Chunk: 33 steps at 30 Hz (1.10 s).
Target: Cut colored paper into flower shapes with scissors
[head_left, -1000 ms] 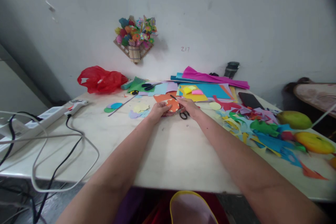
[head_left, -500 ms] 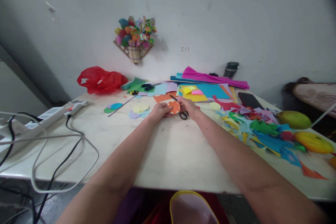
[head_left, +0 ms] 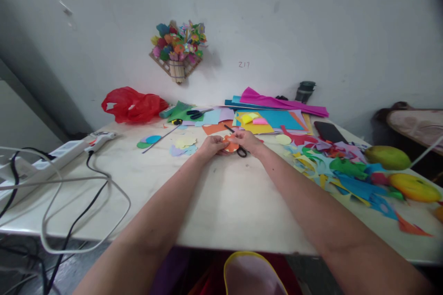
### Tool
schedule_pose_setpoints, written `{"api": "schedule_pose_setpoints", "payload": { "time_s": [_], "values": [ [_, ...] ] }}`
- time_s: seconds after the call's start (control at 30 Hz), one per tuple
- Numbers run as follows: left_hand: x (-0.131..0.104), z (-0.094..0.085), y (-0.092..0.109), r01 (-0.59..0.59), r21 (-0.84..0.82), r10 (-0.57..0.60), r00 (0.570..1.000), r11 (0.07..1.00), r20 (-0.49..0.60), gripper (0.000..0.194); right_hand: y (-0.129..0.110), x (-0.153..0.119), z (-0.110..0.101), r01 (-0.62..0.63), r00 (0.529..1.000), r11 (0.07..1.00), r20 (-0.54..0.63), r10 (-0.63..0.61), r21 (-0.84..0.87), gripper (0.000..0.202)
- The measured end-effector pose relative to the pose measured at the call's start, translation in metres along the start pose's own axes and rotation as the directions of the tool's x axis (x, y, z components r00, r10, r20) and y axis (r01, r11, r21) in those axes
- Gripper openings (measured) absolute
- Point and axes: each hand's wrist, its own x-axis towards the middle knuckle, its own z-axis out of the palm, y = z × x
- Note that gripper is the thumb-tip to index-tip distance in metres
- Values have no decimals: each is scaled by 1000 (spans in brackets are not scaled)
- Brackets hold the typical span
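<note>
Both hands meet at the middle of the table around an orange paper shape (head_left: 231,146). The left edge of it is pinched between the fingers of my left hand (head_left: 212,146). My right hand (head_left: 249,141) has its closed fingertips on the upper right part of the orange paper, covering some of it. Black-handled scissors (head_left: 242,151) lie beside and partly under my right hand. To the left rest pale yellow scalloped paper shapes (head_left: 186,141) and lilac and blue ones (head_left: 178,150).
Coloured sheets (head_left: 277,120) and a magenta roll (head_left: 284,102) lie at the back. Paper scraps (head_left: 346,166), a phone (head_left: 328,132) and yellow fruit (head_left: 413,187) are on the right. At left are a red bag (head_left: 133,105), a power strip (head_left: 65,154) and loose cables.
My right hand has moved slightly left, its fingers now over the face of the orange paper, hiding more of it. My left hand stays nearly in place.
</note>
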Motion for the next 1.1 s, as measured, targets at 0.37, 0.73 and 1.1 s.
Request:
{"api": "schedule_pose_setpoints", "payload": {
  "time_s": [0.37, 0.73, 1.1],
  "values": [
    [-2, 3, 5, -53, -43, 51, 998, 998, -32, 43, 6, 9, 6, 25, 982, 994, -188, -4, 106, 23],
    [5, -1, 0, -28, -113, 23, 999, 993, -44, 42, 3, 6, 14, -40, 977, 977, -198, 82, 210, 21],
    [6, -3, -3, -27, -66, 25, 999, 997, -33, 41, 1, 3, 7, -63, 975, 998, -213, 61, 1, 26]
  ]
}}
